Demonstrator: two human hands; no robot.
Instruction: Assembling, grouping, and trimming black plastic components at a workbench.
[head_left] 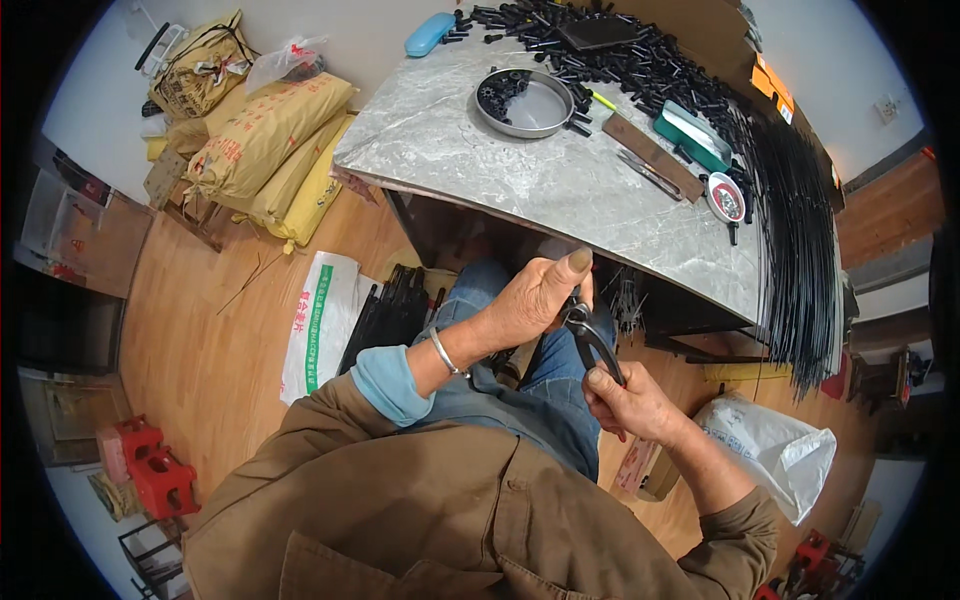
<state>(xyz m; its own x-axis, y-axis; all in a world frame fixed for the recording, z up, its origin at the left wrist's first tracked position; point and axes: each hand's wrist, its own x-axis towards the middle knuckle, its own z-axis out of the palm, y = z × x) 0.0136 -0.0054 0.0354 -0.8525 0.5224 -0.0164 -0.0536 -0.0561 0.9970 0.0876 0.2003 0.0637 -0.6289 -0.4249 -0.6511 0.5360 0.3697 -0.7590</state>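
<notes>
My left hand (540, 297) is closed in front of the table edge, thumb on top, around something small and dark that I cannot make out. A silver bangle sits on that wrist. My right hand (640, 403) grips a pair of pliers (599, 346) by the black handles. The metal head of the pliers points up and meets the fingertips of my left hand. Whether the jaws are closed on anything is hidden. Both hands are above my lap, over blue jeans.
The grey marble-look table (430, 130) bears a round metal pan (540, 131) with black parts, a heap of black pieces (600, 60), a green box (692, 135), tweezers (650, 176) and long black rods (795, 250). Sacks (270, 140) stand left; a white bag (770, 450) lies right.
</notes>
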